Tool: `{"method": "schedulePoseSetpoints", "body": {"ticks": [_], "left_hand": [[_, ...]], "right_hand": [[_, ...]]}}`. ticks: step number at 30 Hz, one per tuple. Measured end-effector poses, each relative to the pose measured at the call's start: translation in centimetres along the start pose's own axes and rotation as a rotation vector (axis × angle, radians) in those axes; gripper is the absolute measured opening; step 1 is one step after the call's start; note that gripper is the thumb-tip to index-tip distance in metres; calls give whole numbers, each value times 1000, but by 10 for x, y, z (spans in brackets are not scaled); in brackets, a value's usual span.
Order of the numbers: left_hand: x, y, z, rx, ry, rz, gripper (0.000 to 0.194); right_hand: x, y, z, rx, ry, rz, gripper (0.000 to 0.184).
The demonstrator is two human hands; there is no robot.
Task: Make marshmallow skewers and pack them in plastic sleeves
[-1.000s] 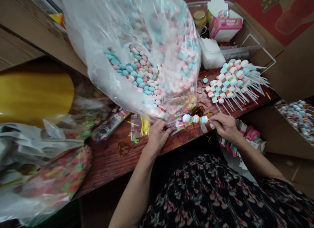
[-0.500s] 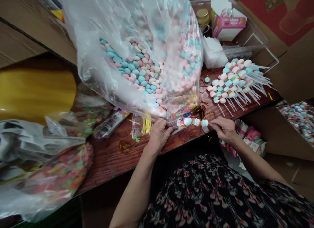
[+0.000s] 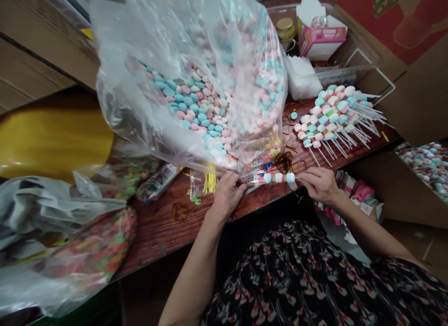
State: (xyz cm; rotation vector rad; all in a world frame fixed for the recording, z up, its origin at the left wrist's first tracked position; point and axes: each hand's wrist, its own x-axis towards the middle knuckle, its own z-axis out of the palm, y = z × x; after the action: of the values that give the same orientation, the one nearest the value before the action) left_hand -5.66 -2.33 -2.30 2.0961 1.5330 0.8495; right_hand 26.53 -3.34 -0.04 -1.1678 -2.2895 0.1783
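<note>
My right hand is closed round the stick end of a marshmallow skewer, whose white, blue, pink and green pieces lie level above the table's front edge. My left hand pinches the edge of a small clear printed plastic wrapper. The skewer's far end meets this wrapper; how far inside it lies, I cannot tell. Behind both hands a large clear plastic bag holds many pastel marshmallows. To the right, finished-looking skewers form a pile with their white sticks pointing right.
Yellow twist ties lie left of my left hand, with a packet of printed wrappers beyond. A bag of coloured gummies sits at left. A clear plastic bin stands at back right. Below right, a cardboard box holds wrapped candy.
The skewer has dropped slightly and its tip now meets the wrapper, with the end piece less distinct. Both hands keep their holds. The whole view has shifted a little.
</note>
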Motion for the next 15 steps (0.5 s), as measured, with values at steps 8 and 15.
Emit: {"method": "schedulePoseSetpoints", "body": {"ticks": [8,15], "left_hand": [[1,0,0,21,-19,59,24],[1,-1,-2,28,-47,85,15]], "right_hand": [[24,-9,-1,-208,-122,-149,23],[50,-17,10,-199,-190,-317,27]]}}
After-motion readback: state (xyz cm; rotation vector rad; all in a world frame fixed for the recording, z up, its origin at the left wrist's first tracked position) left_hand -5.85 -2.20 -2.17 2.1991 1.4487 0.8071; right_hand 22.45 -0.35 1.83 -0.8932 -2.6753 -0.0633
